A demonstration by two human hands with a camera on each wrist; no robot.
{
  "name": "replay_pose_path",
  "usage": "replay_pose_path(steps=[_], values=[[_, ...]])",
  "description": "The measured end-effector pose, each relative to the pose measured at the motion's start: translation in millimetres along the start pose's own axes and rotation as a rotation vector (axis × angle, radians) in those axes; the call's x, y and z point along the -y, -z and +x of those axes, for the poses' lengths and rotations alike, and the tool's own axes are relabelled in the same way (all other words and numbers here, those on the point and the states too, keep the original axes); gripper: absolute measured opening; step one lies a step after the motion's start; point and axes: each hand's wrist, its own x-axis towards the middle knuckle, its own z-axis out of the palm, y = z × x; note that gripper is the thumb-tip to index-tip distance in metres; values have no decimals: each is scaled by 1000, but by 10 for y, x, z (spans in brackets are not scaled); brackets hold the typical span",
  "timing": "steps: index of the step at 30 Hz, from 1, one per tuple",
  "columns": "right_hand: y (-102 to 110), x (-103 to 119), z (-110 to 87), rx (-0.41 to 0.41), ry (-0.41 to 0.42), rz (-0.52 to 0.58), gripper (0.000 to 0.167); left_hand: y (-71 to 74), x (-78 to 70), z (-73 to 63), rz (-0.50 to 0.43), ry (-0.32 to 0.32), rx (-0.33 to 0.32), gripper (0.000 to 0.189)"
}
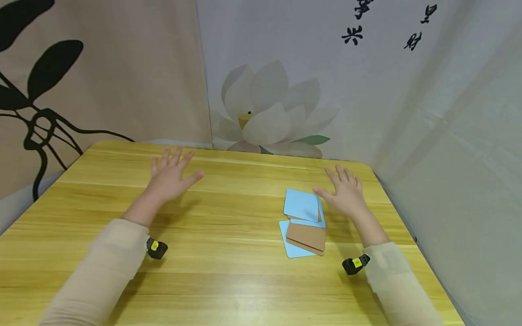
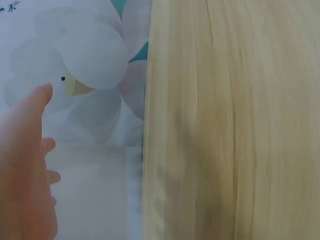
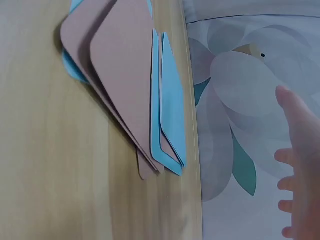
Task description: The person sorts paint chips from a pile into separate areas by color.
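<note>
A loose, overlapping pile of blue cards (image 1: 301, 204) and brown cards (image 1: 306, 236) lies right of the table's middle. In the right wrist view the brown cards (image 3: 125, 65) overlap blue cards (image 3: 171, 102) at uneven angles. My right hand (image 1: 345, 192) hovers just right of the pile, fingers spread and nothing held; its thumb points toward the top blue card. Over the left part of the table, my left hand (image 1: 169, 179) is also raised with fingers spread, holding nothing. Part of that left hand (image 2: 25, 165) shows at the edge of the left wrist view.
The wooden table (image 1: 228, 253) has rounded far corners. A pale curtain (image 1: 448, 113) with a printed lotus (image 1: 273, 108) hangs behind and to the right. Dark printed leaves (image 1: 55, 68) mark the cloth at left. Small black cameras (image 1: 157, 248) sit at both wrists.
</note>
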Motion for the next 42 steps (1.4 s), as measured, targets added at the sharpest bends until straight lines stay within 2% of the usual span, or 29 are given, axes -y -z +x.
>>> replay_pose_path(steps=[8, 15, 27, 35, 42], values=[[-49, 0, -51, -34, 8, 46, 86, -116, -210, 33, -108, -27, -19, 83], [-93, 18, -123, -46, 0, 123, 84, -307, -343, 72, -171, -70, -22, 83], [-256, -43, -195, -97, 4, 232, 80, -599, -672, 134, -257, -120, -18, 82], [-338, -58, -238, -89, 16, 322, 78, -788, -862, 201, -324, -168, -29, 79], [-396, -94, -265, -67, 30, 394, 75, -941, -991, 261, -359, -175, -24, 78]])
